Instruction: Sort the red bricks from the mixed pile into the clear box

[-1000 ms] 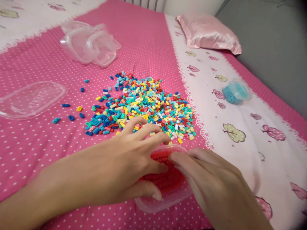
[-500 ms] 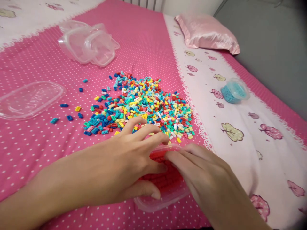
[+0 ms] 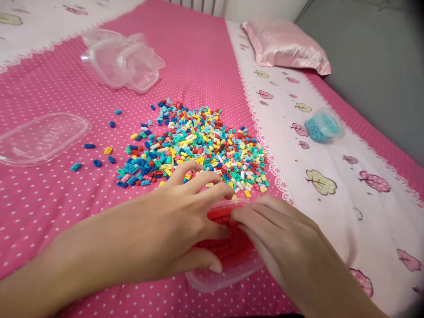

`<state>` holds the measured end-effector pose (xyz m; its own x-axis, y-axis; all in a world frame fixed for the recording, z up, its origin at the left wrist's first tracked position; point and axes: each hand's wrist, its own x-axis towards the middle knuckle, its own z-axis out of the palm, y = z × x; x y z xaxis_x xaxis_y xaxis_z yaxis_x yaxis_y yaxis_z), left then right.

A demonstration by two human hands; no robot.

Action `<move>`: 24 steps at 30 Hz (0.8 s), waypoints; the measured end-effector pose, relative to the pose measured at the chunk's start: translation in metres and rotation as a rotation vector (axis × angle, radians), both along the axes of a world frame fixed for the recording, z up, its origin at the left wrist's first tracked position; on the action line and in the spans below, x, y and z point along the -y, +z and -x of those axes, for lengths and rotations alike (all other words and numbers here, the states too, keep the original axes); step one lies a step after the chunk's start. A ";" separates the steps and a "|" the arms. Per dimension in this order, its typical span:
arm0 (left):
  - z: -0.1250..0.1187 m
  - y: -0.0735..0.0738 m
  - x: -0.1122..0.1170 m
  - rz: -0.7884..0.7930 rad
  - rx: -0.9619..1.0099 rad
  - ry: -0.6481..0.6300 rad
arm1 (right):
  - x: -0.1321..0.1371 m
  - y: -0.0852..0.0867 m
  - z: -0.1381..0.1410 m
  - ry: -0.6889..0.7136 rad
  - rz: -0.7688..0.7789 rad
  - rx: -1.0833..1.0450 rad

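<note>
A small clear container (image 3: 232, 258) packed with red bricks sits on the pink dotted bedsheet right in front of me. My left hand (image 3: 165, 234) spans it, fingers curved over the far rim and thumb against the near side, gripping it. My right hand (image 3: 291, 251) lies on top from the right, fingers stretched flat and pressed on the lid, holding nothing. Just beyond the hands lies a wide pile of tiny mixed-colour bricks (image 3: 198, 145).
A clear lid (image 3: 43, 137) lies at the left, with a few stray blue and yellow bricks (image 3: 96, 154) near it. Empty clear tubs (image 3: 122, 62) lie at the back left. A tub of light-blue bricks (image 3: 323, 126) stands at the right, a pink pillow (image 3: 285, 44) behind it.
Barely anything: my right hand's fingers have shifted slightly on the lid. My left hand and the container stay where they were.
</note>
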<state>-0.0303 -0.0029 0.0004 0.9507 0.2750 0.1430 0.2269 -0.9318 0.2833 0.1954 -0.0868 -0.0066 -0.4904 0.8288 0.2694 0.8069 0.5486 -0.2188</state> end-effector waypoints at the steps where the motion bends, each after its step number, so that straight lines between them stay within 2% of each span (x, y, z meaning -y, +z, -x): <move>1: 0.000 0.000 0.000 -0.005 0.001 -0.001 | 0.000 0.000 0.000 -0.001 0.009 -0.010; 9: -0.002 -0.002 0.001 -0.022 0.018 0.002 | 0.001 -0.001 0.005 -0.017 -0.010 0.023; 16: 0.002 0.003 -0.002 0.039 0.023 0.004 | 0.000 -0.001 0.009 -0.045 -0.068 0.046; 24: 0.000 0.000 -0.005 0.000 0.041 0.019 | -0.002 0.002 0.010 -0.055 -0.085 0.030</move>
